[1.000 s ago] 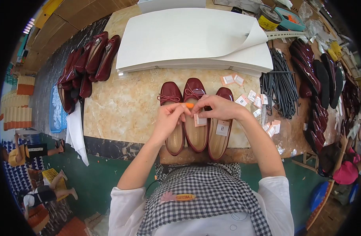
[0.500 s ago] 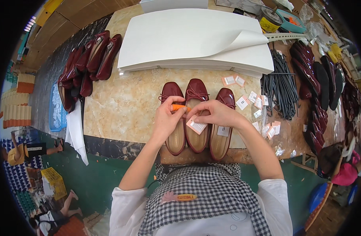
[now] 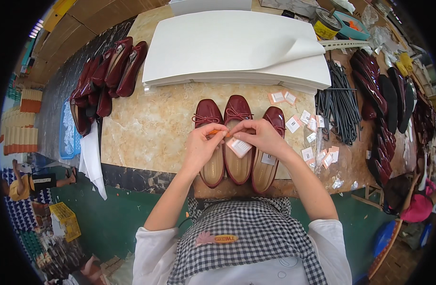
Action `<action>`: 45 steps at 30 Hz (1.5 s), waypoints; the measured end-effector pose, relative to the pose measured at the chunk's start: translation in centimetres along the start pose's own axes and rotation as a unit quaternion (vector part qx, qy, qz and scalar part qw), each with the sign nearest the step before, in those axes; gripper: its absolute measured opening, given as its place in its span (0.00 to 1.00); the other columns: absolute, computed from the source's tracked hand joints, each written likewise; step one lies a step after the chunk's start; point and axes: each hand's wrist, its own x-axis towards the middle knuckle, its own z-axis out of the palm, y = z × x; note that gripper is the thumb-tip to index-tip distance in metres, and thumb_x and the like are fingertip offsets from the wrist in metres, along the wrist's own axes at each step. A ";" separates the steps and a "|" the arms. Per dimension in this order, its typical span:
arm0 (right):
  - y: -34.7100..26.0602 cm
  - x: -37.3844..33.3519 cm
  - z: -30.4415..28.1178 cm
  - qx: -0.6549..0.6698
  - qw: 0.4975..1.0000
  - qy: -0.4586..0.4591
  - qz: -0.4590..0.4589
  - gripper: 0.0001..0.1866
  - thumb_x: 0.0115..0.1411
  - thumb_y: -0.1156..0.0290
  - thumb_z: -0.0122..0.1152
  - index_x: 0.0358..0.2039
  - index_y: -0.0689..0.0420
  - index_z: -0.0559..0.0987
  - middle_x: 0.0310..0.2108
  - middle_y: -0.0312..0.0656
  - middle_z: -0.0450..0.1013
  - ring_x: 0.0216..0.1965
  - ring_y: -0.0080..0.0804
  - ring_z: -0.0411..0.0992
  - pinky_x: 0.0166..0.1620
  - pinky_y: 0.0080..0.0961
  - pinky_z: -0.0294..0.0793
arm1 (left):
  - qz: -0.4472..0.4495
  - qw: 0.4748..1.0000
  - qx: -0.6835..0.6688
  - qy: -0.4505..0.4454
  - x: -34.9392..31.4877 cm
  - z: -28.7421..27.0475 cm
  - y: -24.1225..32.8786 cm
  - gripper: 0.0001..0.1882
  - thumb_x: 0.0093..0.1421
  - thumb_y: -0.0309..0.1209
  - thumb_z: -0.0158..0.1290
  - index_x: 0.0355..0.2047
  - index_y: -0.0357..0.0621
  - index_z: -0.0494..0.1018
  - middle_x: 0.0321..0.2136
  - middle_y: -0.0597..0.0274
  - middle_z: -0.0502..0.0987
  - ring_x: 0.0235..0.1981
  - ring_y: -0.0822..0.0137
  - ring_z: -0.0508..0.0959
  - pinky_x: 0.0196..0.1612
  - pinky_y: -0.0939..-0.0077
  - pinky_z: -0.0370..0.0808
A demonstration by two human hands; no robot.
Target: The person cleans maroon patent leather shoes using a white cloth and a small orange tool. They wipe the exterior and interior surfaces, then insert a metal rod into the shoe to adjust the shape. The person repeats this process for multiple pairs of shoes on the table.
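Observation:
Three dark red ballet flats with small bows and tan insoles lie side by side in front of me: a left shoe [image 3: 212,166], a middle shoe [image 3: 238,168] and a right shoe [image 3: 266,176]. Above the middle one my hands nearly meet. My left hand [image 3: 203,144] pinches a small orange piece [image 3: 219,132], mostly covered by the fingers, so its kind is unclear. Closed at the fingertips, my right hand [image 3: 262,135] holds a white tag with an orange edge [image 3: 239,147], which hangs over the middle shoe. Another white tag [image 3: 269,159] lies in the right shoe.
Loose tags [image 3: 307,117] are scattered right of the shoes, beside a bundle of black cords [image 3: 340,104]. A tall stack of white sheets [image 3: 227,42] stands behind. More red shoes [image 3: 116,66] are piled at left, others [image 3: 370,85] at right. A tin [image 3: 326,23] sits far right.
My fingers have drawn closer around the orange piece, and less of it shows. The held tag has tilted and shifted slightly right. A loose tag near my right forearm now shows more fully.

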 end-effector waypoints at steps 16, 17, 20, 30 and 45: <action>-2.2 -0.6 -0.3 -0.135 0.989 -0.049 -0.029 0.10 0.53 0.72 0.59 0.36 0.58 0.78 0.33 0.47 0.77 0.29 0.46 0.77 0.36 0.34 0.76 | 0.007 0.999 0.026 0.018 -0.1 0.3 -0.3 0.07 0.61 0.30 0.55 0.38 0.41 0.78 0.27 0.68 0.80 0.27 0.80 0.76 0.28 0.83 0.72; -1.8 -0.5 -0.6 -0.087 0.992 -0.086 -0.025 0.10 0.52 0.72 0.59 0.37 0.58 0.78 0.34 0.48 0.77 0.29 0.48 0.76 0.36 0.36 0.76 | 0.011 1.000 0.024 0.016 -0.1 0.4 -0.2 0.07 0.62 0.29 0.54 0.37 0.42 0.78 0.27 0.69 0.79 0.27 0.81 0.75 0.28 0.84 0.72; -1.0 -0.9 -0.6 -0.240 0.956 0.007 -0.167 0.14 0.52 0.75 0.59 0.41 0.57 0.77 0.35 0.46 0.75 0.35 0.41 0.76 0.40 0.31 0.75 | 0.024 0.999 0.020 0.012 -0.1 0.5 0.1 0.05 0.62 0.28 0.54 0.37 0.42 0.78 0.26 0.71 0.78 0.26 0.82 0.73 0.28 0.87 0.71; -2.5 -2.1 1.7 -0.408 0.888 0.120 -0.174 0.16 0.54 0.78 0.54 0.45 0.62 0.72 0.39 0.46 0.73 0.43 0.45 0.71 0.45 0.37 0.72 | 0.078 0.995 0.054 0.033 -0.1 0.6 -0.3 0.06 0.61 0.27 0.55 0.36 0.38 0.78 0.26 0.68 0.79 0.25 0.82 0.72 0.29 0.84 0.68; -1.5 -1.7 -0.9 -0.111 0.992 -0.016 -0.059 0.13 0.58 0.70 0.61 0.43 0.59 0.80 0.32 0.44 0.76 0.36 0.33 0.74 0.42 0.29 0.73 | 0.085 0.994 0.062 0.028 -0.2 0.5 -0.2 0.08 0.60 0.28 0.56 0.37 0.38 0.78 0.28 0.63 0.81 0.29 0.75 0.77 0.35 0.80 0.72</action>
